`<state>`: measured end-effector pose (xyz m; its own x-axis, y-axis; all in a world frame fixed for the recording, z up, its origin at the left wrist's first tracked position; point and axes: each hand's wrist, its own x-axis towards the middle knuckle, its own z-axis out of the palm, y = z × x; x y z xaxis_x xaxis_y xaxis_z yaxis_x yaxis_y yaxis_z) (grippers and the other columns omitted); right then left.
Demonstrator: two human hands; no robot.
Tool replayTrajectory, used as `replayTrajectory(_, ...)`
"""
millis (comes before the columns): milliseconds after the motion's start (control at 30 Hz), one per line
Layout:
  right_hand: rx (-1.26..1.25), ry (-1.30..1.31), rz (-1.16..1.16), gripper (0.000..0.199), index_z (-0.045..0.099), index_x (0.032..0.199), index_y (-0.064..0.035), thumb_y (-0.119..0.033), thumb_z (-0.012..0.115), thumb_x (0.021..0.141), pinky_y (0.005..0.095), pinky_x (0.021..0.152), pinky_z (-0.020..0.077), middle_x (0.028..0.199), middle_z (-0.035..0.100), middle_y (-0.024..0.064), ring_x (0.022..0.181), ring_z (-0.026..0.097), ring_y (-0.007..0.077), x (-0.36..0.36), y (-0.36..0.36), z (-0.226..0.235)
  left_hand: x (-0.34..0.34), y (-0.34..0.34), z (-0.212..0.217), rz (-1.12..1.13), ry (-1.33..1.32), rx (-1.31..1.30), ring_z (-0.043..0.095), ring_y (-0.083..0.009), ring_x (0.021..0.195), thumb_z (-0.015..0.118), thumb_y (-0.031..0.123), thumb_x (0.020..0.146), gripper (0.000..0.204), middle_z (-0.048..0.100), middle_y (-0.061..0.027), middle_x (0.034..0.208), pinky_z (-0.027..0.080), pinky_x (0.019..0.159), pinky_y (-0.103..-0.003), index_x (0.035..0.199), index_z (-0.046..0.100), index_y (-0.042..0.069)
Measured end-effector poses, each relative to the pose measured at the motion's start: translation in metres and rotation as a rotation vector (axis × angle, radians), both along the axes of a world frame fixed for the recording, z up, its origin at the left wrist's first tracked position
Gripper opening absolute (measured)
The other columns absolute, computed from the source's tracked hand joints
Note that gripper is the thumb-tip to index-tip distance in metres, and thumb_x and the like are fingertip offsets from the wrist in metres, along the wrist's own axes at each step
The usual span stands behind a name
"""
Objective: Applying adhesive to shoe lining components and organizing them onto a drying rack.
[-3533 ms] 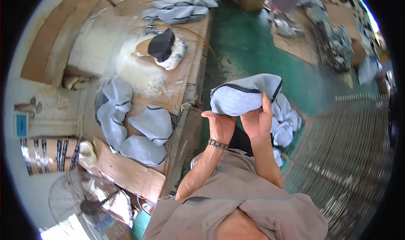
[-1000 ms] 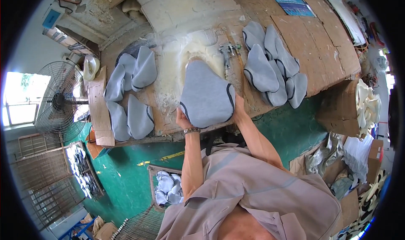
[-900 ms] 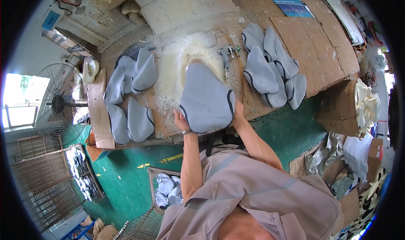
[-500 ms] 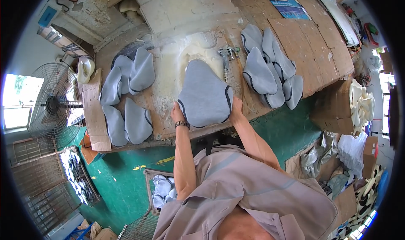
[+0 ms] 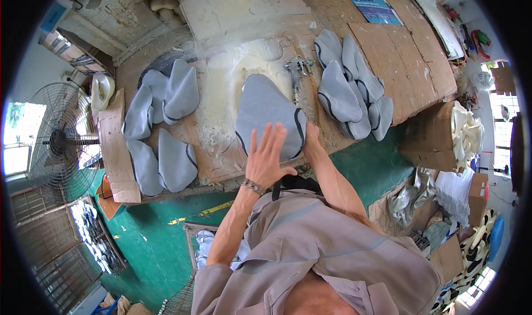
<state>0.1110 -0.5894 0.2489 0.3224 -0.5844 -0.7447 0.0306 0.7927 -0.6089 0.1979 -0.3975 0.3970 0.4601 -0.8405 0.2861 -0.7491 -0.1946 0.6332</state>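
In front of me lies a grey saddle-shaped cover (image 5: 266, 107) with black edging at its sides, narrow end away from me. My left hand (image 5: 267, 157) is spread open over its near left part, palm down; I cannot tell whether it touches the cloth. At the near right corner my right hand (image 5: 311, 137) grips the cover's edge, its fingers partly hidden. Beyond the narrow end, whitish residue (image 5: 257, 54) coats the tabletop. A metal spray gun (image 5: 296, 71) lies just right of the cover.
Similar grey covers lie in groups on the left (image 5: 180, 93) and right (image 5: 338, 96) of the cardboard-covered table (image 5: 407, 65). A large fan (image 5: 58, 140) stands at the left. A cardboard box (image 5: 429, 140) of pale pieces is at the right. A wire cart (image 5: 191, 243) stands below.
My left hand has let go of the cover's left edge and moved right, over its near part, with fingers spread. The right hand stays at the right edge.
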Motion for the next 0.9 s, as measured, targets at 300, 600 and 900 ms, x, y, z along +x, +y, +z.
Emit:
replayTrajectory(300, -0.965, 0.321, 0.139, 0.037, 0.067, 0.118, 0.0007, -0.029, 0.05, 0.104, 0.0392, 0.098, 0.0467, 0.123, 0.065, 0.0193, 0.114, 0.062, 0.032, -0.006, 0.033, 0.069, 0.012, -0.028, -0.041, -0.085, -0.204, 0.341, 0.037, -0.0324, 0.145, 0.087, 0.018, 0.062, 0.111, 0.045, -0.0055, 0.154, 0.023, 0.118, -0.061, 0.156, 0.028, 0.011)
replayTrajectory(600, -1.299, 0.448, 0.324, 0.041, 0.063, 0.128, 0.0003, -0.029, 0.046, 0.105, 0.0388, 0.106, 0.0439, 0.13, 0.062, 0.0221, 0.121, 0.059, 0.0367, 0.028, 0.012, 0.05, 0.041, -0.063, -0.045, -0.161, -0.015, 0.339, 0.037, -0.0327, 0.145, 0.087, 0.014, 0.061, 0.111, 0.047, -0.0054, 0.152, 0.023, 0.118, -0.059, 0.156, 0.029, 0.013)
replayTrajectory(900, -1.228, 0.744, 0.654, 0.062, 0.051, 0.138, -0.0021, -0.034, 0.068, 0.088, 0.0478, 0.093, 0.0532, 0.118, 0.067, 0.0238, 0.111, 0.065, 0.0404, 0.071, -0.124, -0.019, 0.041, -0.059, -0.043, -0.157, 0.028, 0.359, 0.033, -0.0264, 0.148, 0.093, 0.021, 0.054, 0.119, 0.046, -0.0023, 0.152, 0.021, 0.121, -0.055, 0.156, 0.032, 0.017)
